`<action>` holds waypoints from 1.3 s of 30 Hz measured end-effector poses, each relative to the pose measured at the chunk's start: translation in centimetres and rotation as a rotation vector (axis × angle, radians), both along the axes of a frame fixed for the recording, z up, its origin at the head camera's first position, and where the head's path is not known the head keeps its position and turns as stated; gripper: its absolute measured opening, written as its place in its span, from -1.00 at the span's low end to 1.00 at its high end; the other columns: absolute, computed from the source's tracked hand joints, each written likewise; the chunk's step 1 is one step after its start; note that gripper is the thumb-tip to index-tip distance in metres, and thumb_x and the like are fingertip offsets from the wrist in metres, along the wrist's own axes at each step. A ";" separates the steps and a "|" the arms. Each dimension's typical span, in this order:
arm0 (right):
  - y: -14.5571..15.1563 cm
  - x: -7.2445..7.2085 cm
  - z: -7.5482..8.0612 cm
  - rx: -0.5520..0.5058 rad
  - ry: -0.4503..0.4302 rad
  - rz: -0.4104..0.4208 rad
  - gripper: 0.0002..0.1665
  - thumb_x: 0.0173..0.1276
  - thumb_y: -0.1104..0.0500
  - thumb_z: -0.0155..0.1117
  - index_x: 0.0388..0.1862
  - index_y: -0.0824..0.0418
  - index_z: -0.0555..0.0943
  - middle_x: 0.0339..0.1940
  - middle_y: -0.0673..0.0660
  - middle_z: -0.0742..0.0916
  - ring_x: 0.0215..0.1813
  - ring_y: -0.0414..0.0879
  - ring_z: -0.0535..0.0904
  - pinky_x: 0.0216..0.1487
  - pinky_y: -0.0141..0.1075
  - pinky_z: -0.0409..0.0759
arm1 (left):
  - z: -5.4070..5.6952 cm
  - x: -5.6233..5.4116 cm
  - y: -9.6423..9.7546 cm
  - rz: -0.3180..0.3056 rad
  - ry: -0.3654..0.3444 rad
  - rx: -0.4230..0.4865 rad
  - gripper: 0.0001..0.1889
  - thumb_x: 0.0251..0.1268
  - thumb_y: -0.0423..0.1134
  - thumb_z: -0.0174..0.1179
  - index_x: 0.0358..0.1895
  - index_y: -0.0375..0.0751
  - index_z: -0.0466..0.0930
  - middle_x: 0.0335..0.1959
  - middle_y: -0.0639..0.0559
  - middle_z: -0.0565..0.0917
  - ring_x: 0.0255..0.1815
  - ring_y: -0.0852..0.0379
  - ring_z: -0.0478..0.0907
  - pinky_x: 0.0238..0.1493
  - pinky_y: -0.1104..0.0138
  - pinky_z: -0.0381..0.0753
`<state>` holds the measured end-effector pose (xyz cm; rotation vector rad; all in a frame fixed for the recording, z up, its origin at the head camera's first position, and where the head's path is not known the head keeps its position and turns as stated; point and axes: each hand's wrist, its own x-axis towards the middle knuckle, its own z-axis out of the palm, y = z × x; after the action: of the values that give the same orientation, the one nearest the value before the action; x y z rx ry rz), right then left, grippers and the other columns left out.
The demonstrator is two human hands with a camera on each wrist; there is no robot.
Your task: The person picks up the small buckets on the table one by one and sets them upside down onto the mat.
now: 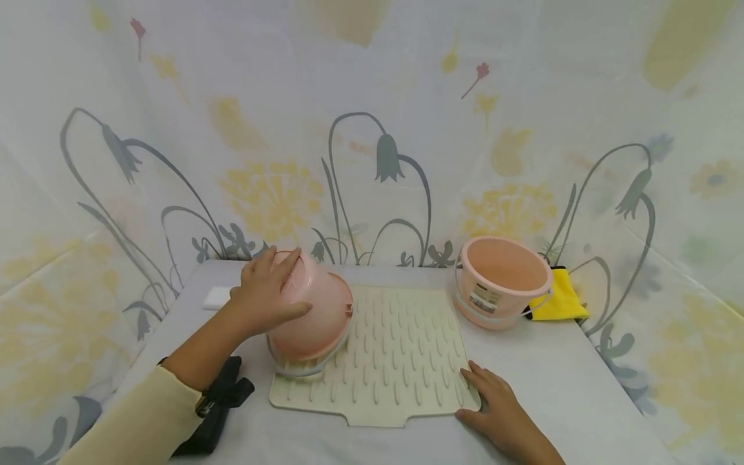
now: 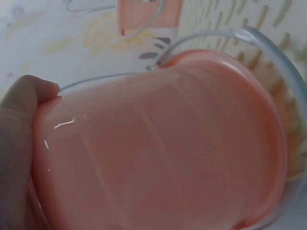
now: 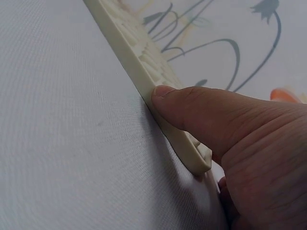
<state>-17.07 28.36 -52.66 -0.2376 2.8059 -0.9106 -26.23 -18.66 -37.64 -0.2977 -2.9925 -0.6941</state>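
Observation:
My left hand [image 1: 267, 294] grips a pink bucket [image 1: 316, 316] round its base. The bucket is tipped mouth-down, its rim close over the left part of a cream ridged drying mat [image 1: 401, 349]. Its grey handle [image 2: 276, 50] hangs loose past the rim in the left wrist view. At the mat's front right corner, my right hand [image 1: 494, 407] holds the edge, with the thumb on the front side and the fingers along the right side. The right wrist view shows the thumb [image 3: 182, 105] pressed against the mat's rim, with a shadow on the cloth beneath.
A second pink bucket [image 1: 485, 310] with a label stands upright at the back right. Behind it lies a yellow cloth [image 1: 558, 297] with black edging. A black object [image 1: 217, 407] lies under the left forearm, and a white item [image 1: 216, 298] lies at the back left.

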 end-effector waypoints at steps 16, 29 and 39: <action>0.1 0.1 0.1 0.001 0.011 -0.009 0.07 0.26 -0.33 0.50 0.60 0.14 0.39 0.72 0.24 0.23 0.65 0.47 0.06 0.45 0.52 0.12 | -0.1 -0.6 4.9 -0.105 0.007 -0.158 0.11 0.03 0.37 0.35 0.70 0.38 0.02 0.75 -0.19 -0.14 0.66 -0.54 -0.19 0.13 -0.60 0.23; 0.1 0.0 0.0 0.004 0.031 -0.006 0.07 0.24 -0.35 0.50 0.59 0.14 0.40 0.71 0.23 0.26 0.65 0.44 0.09 0.46 0.50 0.13 | -0.3 -0.8 5.8 -0.150 -0.008 -0.259 0.12 0.09 0.47 0.30 0.71 0.44 -0.08 0.76 -0.20 -0.18 0.67 -0.53 -0.20 0.14 -0.61 0.25; -0.2 -0.2 -0.1 -0.017 0.012 -0.016 0.06 0.22 -0.32 0.53 0.58 0.13 0.42 0.71 0.22 0.26 0.65 0.42 0.09 0.47 0.48 0.12 | 0.0 -2.0 6.3 -0.193 -0.051 -0.300 0.04 0.21 0.48 0.20 0.72 0.36 -0.05 0.75 -0.24 -0.15 0.66 -0.59 -0.23 0.18 -0.66 0.18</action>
<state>-17.24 28.19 -52.77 -0.2243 2.8161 -0.9397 -28.25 -12.36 -37.64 -0.5974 -3.1415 -0.2621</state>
